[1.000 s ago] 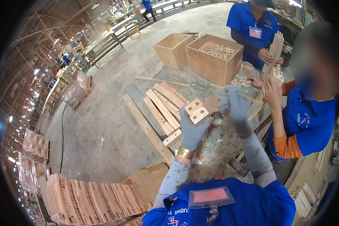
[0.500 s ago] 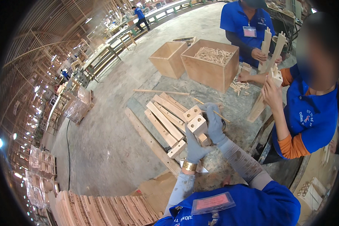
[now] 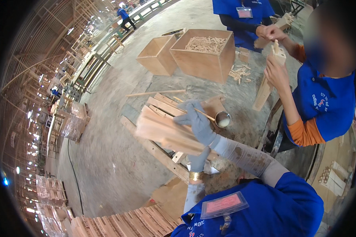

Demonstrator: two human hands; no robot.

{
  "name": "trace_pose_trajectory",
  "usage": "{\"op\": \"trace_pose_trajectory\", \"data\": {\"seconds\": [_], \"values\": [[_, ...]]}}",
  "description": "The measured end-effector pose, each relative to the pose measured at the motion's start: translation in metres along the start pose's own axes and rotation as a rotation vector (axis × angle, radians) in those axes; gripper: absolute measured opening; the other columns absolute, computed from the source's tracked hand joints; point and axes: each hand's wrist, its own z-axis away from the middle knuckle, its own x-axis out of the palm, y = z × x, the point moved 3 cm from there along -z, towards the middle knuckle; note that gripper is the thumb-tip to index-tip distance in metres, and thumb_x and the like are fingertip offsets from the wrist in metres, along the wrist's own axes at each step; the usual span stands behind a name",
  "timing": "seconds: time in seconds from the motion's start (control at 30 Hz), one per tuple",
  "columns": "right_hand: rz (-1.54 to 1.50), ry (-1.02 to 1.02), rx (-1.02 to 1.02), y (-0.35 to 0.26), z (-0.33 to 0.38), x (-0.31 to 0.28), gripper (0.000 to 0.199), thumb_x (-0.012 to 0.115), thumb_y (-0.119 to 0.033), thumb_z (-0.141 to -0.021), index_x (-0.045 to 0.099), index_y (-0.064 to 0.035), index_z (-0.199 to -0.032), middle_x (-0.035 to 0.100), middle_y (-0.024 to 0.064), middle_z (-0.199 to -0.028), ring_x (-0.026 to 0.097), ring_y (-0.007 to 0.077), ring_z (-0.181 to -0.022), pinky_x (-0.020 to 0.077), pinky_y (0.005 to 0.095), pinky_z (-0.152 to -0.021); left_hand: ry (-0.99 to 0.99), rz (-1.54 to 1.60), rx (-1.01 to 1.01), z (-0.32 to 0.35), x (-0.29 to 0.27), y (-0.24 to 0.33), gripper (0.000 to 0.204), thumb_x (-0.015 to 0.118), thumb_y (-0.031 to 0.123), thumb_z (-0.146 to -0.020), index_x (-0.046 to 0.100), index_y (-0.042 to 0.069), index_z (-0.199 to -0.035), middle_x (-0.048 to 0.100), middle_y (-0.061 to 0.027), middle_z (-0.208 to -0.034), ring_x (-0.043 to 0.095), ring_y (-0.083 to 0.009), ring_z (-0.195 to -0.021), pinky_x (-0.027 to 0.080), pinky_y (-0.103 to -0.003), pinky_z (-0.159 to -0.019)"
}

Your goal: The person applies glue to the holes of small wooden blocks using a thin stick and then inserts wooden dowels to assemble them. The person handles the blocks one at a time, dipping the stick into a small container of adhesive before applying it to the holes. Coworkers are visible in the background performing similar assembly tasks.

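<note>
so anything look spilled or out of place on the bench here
Yes: short wooden pegs lie scattered loose on the bench beside the full wooden box, instead of inside it. Nothing else stands out.

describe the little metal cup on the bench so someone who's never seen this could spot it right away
Start at the big open wooden box full of small wooden pegs at the far side of the grey workbench. Come toward the wearer to the gloved right hand holding a thin stick. The small round metal cup sits at that stick's tip: the only shiny thing among bare wood, with pale liquid inside.
</note>
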Motion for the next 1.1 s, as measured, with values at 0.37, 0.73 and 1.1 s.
{"op": "trace_pose_trajectory", "data": {"seconds": [0.37, 0.73, 1.1], "values": [[1.296, 0.01, -0.102, -0.023, -0.006, -0.171, 0.027, 0.057, -0.03, -0.084, 0.062, -0.0037, -0.081, 0.06, 0.0158, -0.074, 0.059, 0.032, -0.069, 0.0441, 0.0382, -0.057, 0.034, 0.901, 0.225, 0.019, -0.062, 0.053, 0.075, 0.041, 0.053, -0.082, 0.028, 0.001, -0.134, 0.042, -0.0243, -0.126, 0.047, -0.0382, -0.111, 0.039, -0.048, -0.095], [1.299, -0.022, 0.059, 0.029, -0.003, -0.2, 0.035, 0.054, -0.035, -0.085, 0.059, -0.0017, -0.074, 0.057, 0.0204, -0.07, 0.056, 0.0362, -0.069, 0.0424, 0.042, -0.06, -0.223, 1.13, 0.394, 0.003, -0.082, 0.066, 0.075, 0.038, 0.057, -0.084, 0.021, 0.009, -0.14, 0.036, -0.018, -0.134, 0.042, -0.0328, -0.118, 0.036, -0.046, -0.099], [0.564, 0.3, 0.361, 0.023, 0.04, -0.216, 0.03, 0.054, -0.027, -0.088, 0.06, 0.0016, -0.095, 0.063, 0.0118, -0.083, 0.062, 0.0196, -0.074, 0.05, 0.0318, -0.065, 0.189, 0.668, 0.364, -0.008, -0.086, 0.069, 0.064, 0.032, 0.053, -0.089, 0.025, 0.014, -0.139, 0.038, -0.0115, -0.135, 0.043, -0.0268, -0.12, 0.04, -0.042, -0.098]]}}
